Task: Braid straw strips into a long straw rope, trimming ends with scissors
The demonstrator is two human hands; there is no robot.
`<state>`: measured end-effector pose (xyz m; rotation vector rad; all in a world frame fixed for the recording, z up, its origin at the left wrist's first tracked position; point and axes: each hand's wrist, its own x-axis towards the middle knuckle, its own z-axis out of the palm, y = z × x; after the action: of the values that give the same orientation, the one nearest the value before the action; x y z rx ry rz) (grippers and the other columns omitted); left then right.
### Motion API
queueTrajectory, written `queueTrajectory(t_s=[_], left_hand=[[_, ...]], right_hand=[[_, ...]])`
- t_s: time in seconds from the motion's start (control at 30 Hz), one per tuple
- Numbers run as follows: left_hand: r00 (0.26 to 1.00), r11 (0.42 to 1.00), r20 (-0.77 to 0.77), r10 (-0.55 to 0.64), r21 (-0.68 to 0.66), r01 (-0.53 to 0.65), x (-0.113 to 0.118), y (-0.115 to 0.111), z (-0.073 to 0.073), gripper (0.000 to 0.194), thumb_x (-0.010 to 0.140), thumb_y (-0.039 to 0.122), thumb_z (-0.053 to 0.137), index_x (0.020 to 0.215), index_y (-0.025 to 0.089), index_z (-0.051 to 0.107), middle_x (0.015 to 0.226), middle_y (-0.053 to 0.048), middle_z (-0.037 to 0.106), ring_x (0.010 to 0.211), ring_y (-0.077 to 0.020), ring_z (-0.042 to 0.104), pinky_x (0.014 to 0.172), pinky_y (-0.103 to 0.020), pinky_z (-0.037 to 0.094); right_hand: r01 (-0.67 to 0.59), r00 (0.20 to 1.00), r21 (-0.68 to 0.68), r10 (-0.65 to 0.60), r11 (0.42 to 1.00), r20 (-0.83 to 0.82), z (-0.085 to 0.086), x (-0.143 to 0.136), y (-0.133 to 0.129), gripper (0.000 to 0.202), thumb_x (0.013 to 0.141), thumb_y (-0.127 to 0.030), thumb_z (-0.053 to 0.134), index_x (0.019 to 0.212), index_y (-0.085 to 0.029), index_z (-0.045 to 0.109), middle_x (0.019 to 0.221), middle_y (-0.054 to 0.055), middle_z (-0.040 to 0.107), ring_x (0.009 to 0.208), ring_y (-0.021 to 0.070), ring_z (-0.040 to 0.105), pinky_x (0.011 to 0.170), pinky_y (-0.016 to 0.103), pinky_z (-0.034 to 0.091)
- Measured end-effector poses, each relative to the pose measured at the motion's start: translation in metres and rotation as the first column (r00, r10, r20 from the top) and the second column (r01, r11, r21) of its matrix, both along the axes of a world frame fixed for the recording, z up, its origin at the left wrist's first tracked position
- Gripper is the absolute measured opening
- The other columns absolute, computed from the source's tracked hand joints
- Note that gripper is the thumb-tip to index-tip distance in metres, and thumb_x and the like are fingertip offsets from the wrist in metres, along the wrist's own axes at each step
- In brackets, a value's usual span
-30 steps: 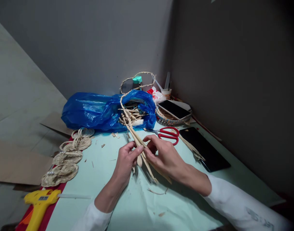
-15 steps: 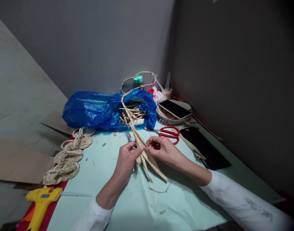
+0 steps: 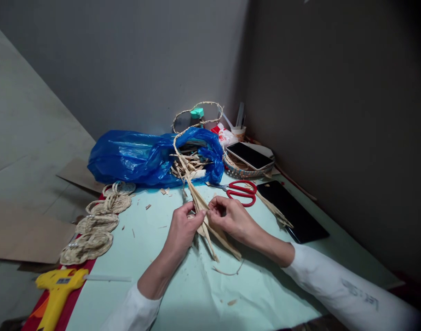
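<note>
Pale dried husk strips (image 3: 207, 232) fan out between my hands over the green table cover (image 3: 182, 294). My left hand (image 3: 183, 225) is closed on the strips, thumb on top. Thumb and fingers of my right hand (image 3: 233, 217) pinch the strips' right edge, close to my left thumb. From the strips a thin braided cord (image 3: 176, 145) runs up over the blue plastic bag (image 3: 127, 156) and loops behind it. More husk pieces (image 3: 189, 165) lie in the bag's mouth.
Red-handled scissors (image 3: 242, 193) lie beyond my right hand, near a black tablet (image 3: 293, 211) and loose husks (image 3: 274, 209). A phone (image 3: 250, 155) rests on a round basket (image 3: 236, 172). Several woven pieces (image 3: 97, 224) and a yellow glue gun (image 3: 60, 285) line the left edge.
My right forearm has shifted slightly left, and the lower ends of the strips have moved a little. Both hands keep their hold on the strips.
</note>
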<state>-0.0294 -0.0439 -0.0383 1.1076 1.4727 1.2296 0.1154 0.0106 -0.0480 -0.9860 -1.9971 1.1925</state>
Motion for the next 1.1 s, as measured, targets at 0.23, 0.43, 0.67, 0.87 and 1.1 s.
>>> queueTrajectory(t_s=[0.23, 0.43, 0.67, 0.87, 1.1], left_hand=[[0.996, 0.999, -0.085, 0.040, 0.037, -0.037, -0.002, 0.004, -0.009, 0.017, 0.069, 0.020, 0.062, 0.082, 0.011, 0.071, 0.071, -0.003, 0.068, 0.068, -0.0168, 0.058, 0.064, -0.024, 0.045], [0.989, 0.997, 0.119, 0.083, -0.017, -0.082, -0.004, 0.004, -0.015, 0.022, 0.068, 0.025, 0.068, 0.086, 0.012, 0.070, 0.076, -0.004, 0.070, 0.070, -0.0176, 0.062, 0.069, -0.027, 0.048], [0.986, 0.989, 0.133, 0.105, -0.119, -0.090, -0.002, 0.007, -0.017, 0.021, 0.063, 0.025, 0.073, 0.080, 0.012, 0.070, 0.070, -0.004, 0.069, 0.062, -0.0163, 0.061, 0.059, -0.025, 0.046], [0.976, 0.979, 0.155, 0.151, -0.163, -0.125, -0.006, 0.006, -0.016, 0.022, 0.061, 0.026, 0.076, 0.074, 0.010, 0.069, 0.061, -0.002, 0.064, 0.048, -0.0088, 0.050, 0.045, -0.019, 0.034], [0.949, 0.990, 0.316, 0.021, -0.138, 0.024, -0.003, 0.002, -0.009, 0.033, 0.064, 0.032, 0.080, 0.087, 0.011, 0.070, 0.067, -0.003, 0.068, 0.059, -0.0136, 0.062, 0.059, -0.024, 0.049]], right_hand=[[-0.004, 1.000, 0.308, 0.001, 0.951, 0.009, 0.002, -0.006, -0.014, 0.008, 0.080, -0.018, 0.053, 0.073, -0.017, 0.050, 0.069, 0.000, 0.053, 0.063, 0.0125, 0.046, 0.060, 0.026, 0.034], [-0.046, 0.989, 0.087, 0.058, 0.995, -0.136, 0.013, 0.007, -0.003, 0.012, 0.088, -0.027, 0.050, 0.080, -0.018, 0.053, 0.076, 0.001, 0.058, 0.071, 0.0141, 0.051, 0.066, 0.027, 0.038], [-0.222, 0.822, -0.334, -0.008, 0.916, -0.570, 0.031, 0.017, 0.002, 0.023, 0.090, -0.038, 0.051, 0.078, -0.020, 0.042, 0.060, -0.007, 0.031, 0.051, 0.0082, 0.028, 0.051, 0.022, 0.029], [0.290, 0.743, -0.096, -0.287, 0.952, -0.604, 0.071, 0.074, 0.029, 0.026, 0.090, -0.040, 0.050, 0.074, -0.024, 0.037, 0.057, -0.007, 0.020, 0.048, 0.0096, 0.018, 0.043, 0.023, 0.016], [0.514, 0.678, 0.681, -0.733, 0.521, 0.050, 0.049, 0.104, 0.073, 0.025, 0.085, -0.028, 0.056, 0.103, -0.012, 0.059, 0.102, 0.019, 0.062, 0.097, 0.0321, 0.054, 0.084, 0.044, 0.039]])
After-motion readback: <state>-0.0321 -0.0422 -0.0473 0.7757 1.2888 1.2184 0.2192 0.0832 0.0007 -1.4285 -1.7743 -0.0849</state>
